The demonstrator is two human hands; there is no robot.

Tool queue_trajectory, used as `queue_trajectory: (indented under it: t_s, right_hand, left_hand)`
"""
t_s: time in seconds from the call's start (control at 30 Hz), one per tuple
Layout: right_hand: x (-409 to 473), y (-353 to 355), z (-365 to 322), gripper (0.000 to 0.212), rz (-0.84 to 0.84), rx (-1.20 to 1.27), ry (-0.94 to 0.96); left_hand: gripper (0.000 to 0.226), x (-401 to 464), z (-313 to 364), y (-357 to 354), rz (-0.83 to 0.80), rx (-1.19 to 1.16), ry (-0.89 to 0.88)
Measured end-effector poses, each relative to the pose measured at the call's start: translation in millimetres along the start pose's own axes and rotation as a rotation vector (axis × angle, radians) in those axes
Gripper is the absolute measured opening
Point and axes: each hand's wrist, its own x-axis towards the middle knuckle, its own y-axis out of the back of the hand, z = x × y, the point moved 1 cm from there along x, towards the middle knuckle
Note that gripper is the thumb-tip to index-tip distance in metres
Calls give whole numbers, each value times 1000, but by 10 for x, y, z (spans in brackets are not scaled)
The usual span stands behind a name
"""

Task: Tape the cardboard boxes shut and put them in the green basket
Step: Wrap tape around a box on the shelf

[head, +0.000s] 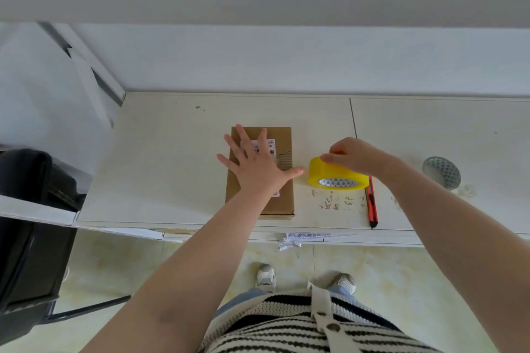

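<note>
Brown cardboard box [259, 172] with a white label [265, 147]; yellow tape roll [337, 173], its core white with what look like grey triangles; red-and-black utility knife [372, 203]; off-white counter [172, 166]; black-and-cream striped knit top [301, 327].

1. The box [261, 172] lies mid-table [172, 152] under the flat left hand [258, 163]; bare tabletop stretches to its left and behind it.
2. Just right of it, the tape [337, 175] held by the right hand [355, 156] fills the gap.
3. A knife [372, 202] lies beside the tape.
4. Far right, a cup [441, 172] stands apart.
</note>
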Motion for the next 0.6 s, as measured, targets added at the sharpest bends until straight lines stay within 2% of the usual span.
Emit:
queue_trajectory:
  t_s: [0.1, 0.2, 0.33, 0.4, 0.47, 0.53, 0.6]
  right_hand:
    - [-28, -38, -44, 50, 74, -4, -10]
    - [-48, -96, -132, 58, 78, -4, -48]
    - [-98, -72, -350, 56, 94, -59, -57]
    - [-142, 112, -482, 58, 143, -130, -25]
    - [-198, 374, -651, 62, 200, -189, 8]
    - [-227, 576, -853, 64, 219, -266, 28]
    - [-225, 619, -1039, 64, 208, -383, 36]
  left_hand:
    - [131, 2, -66, 9, -23, -4, 18]
    - [126, 4, -108, 47, -13, -53, 14]
    - [118, -2, -137, 156, 3, -180, 24]
    - [117, 14, -180, 198, -10, -409, 10]
    - [117, 15, -221, 229, -59, -793, 0]
    - [118, -25, -228, 233, -164, -1157, 5]
    - [116, -74, -221, 213, -296, -1359, 24]
